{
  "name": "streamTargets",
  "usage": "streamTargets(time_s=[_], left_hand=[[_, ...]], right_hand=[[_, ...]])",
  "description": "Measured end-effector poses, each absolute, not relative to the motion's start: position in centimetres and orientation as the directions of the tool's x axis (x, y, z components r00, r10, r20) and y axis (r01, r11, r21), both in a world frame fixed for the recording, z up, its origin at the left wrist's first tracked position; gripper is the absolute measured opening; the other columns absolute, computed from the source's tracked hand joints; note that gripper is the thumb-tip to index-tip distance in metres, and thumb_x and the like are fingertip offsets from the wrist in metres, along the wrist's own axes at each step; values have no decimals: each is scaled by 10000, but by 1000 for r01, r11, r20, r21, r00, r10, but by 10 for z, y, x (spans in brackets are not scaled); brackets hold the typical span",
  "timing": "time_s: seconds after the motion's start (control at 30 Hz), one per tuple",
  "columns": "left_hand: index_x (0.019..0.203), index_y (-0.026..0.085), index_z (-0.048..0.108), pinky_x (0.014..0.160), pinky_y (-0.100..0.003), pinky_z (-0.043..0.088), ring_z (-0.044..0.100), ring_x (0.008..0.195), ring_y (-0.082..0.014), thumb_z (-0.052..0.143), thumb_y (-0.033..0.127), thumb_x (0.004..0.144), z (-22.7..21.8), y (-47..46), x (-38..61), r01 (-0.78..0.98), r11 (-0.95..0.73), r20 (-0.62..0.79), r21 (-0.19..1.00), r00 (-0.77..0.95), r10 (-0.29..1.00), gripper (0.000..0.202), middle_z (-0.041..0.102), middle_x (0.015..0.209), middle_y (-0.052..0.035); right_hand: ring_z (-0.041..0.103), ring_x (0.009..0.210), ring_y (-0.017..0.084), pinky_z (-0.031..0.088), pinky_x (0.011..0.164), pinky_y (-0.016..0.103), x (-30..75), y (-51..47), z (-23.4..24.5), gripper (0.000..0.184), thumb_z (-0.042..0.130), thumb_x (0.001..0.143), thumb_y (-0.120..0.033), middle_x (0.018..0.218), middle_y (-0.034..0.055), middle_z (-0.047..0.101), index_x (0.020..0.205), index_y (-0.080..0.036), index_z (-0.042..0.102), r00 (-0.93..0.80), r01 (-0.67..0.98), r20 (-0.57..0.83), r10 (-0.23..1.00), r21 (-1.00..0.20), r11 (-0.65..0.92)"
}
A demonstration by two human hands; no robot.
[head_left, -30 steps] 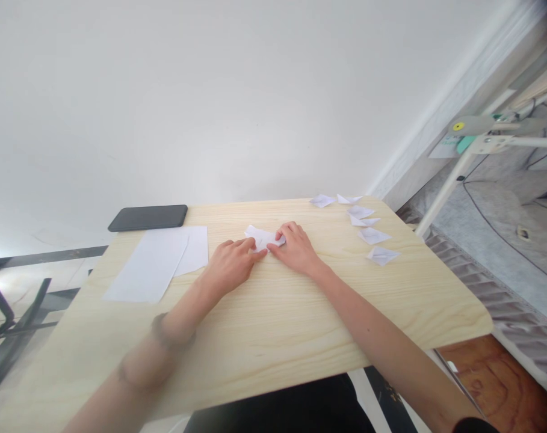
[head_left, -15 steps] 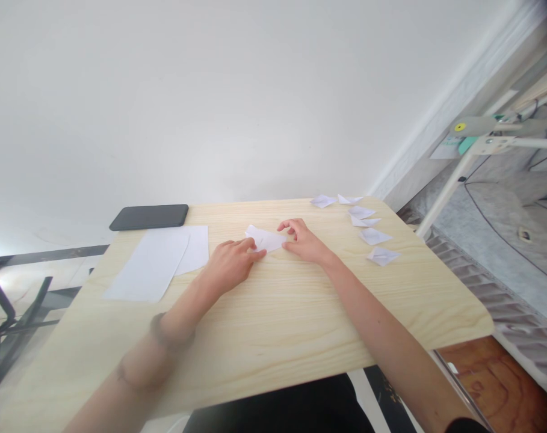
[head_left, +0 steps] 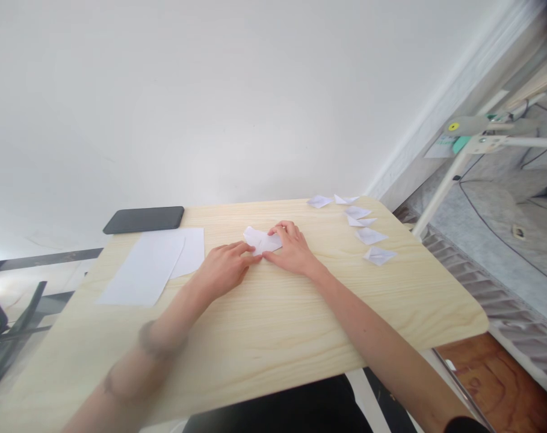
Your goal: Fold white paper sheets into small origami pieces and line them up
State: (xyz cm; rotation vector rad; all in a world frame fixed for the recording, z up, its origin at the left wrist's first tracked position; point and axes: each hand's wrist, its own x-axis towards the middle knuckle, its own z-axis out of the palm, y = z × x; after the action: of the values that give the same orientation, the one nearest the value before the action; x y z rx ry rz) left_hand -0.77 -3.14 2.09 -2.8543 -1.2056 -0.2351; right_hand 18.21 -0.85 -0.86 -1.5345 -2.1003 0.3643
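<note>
A small folded piece of white paper (head_left: 260, 239) lies on the light wooden table (head_left: 264, 337) between my hands. My left hand (head_left: 225, 267) grips its left and near edge between thumb and fingers. From the other side, my right hand (head_left: 291, 248) takes hold of its right part, the thumb at the near edge and the fingers curled over the top. Both thumb tips come close together at the near edge. The right end of the paper is hidden under my right hand.
Several folded paper boats (head_left: 371, 236) sit along the table's right side. At the left lie flat white sheets (head_left: 142, 270), with a black phone (head_left: 144, 220) behind them. A white wall (head_left: 237, 108) rises at the back edge. A white metal frame (head_left: 449, 174) stands at right.
My right hand has moved left and closed over the paper's right part, its thumb now near the left thumb. My left hand stays on the paper. The view has shifted slightly.
</note>
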Motion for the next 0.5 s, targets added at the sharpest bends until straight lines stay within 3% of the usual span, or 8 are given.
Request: streamTargets(time_s=[0.17,0.37,0.5], left_hand=[[1052,290,588,748,-315,456,561,934,-191,384,132,797,20,-32,-7,727,-687,143,11,678,721,364,574,1110,-20],[1021,299,608,747,-307,460,573,931,-181,371,142,807,19,-33,-9,741,-671,150,32,660,736,356,579,1119,-2],[1049,307,593,783,-323,457,519,1058,-205,356,162,826,20,-32,-12,724,-688,142,59,676,723,356,577,1142,18]], right_hand=[[374,1086,219,301,934,400,187,-3,-7,485,604,625,-409,1121,58,368,1057,-238,464,-262,789,179,948,-526,317],[363,1107,175,313,954,341,199,3,-4,463,567,655,-226,1119,36,367,1102,-263,451,-329,682,133,935,-652,332],[417,1057,143,357,919,297,205,4,-1,467,510,674,-136,1147,38,349,1120,-259,446,-376,603,101,921,-728,326]])
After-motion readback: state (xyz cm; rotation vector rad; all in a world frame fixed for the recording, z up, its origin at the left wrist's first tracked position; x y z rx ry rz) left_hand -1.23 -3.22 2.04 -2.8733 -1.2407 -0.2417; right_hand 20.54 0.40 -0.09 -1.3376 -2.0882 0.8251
